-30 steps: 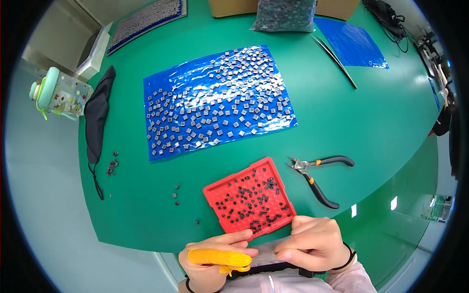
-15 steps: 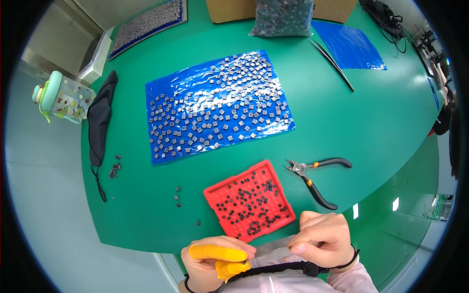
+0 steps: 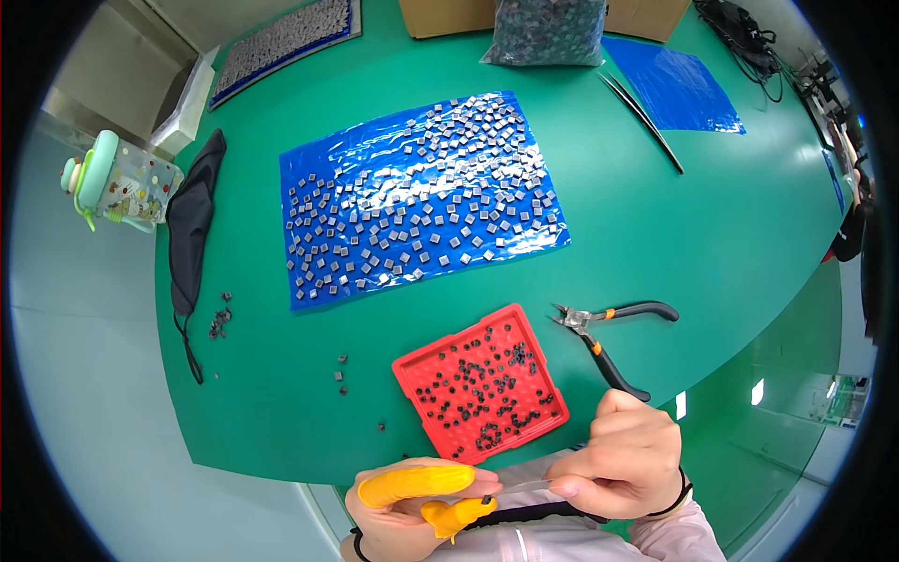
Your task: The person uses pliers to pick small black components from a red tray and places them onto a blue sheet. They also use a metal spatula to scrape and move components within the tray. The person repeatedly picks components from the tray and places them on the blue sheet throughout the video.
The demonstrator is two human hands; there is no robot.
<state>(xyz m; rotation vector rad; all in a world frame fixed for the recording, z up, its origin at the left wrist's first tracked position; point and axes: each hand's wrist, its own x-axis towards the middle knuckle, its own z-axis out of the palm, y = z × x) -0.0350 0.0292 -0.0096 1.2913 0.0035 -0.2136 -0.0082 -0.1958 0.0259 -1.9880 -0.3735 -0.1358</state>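
At the near edge of the table, my left hand (image 3: 398,501) wears yellow finger cots on its thumb and forefinger. A small black piece (image 3: 487,500) sits at the thumb's tip, held by the curled fingers. My right hand (image 3: 623,457) is closed, with thumb and forefinger pinching a thin pale strip (image 3: 526,487) that reaches across to the left fingertips. Whether the strip touches the black piece I cannot tell. Just beyond my hands, a red tray (image 3: 408,375) carries many small black pieces.
Right of the tray lie orange-and-black cutting pliers (image 3: 599,337). Farther off, a blue sheet (image 3: 309,169) is covered with small grey squares. Tweezers (image 3: 646,122), a filled plastic bag (image 3: 548,37), a black pouch (image 3: 192,225) and a bottle (image 3: 131,187) surround it. Loose bits (image 3: 220,323) lie at left.
My right hand's thumb has moved toward the left hand, and the thin strip now shows between them. The left thumb has shifted outward, with the black piece plainer at its tip.
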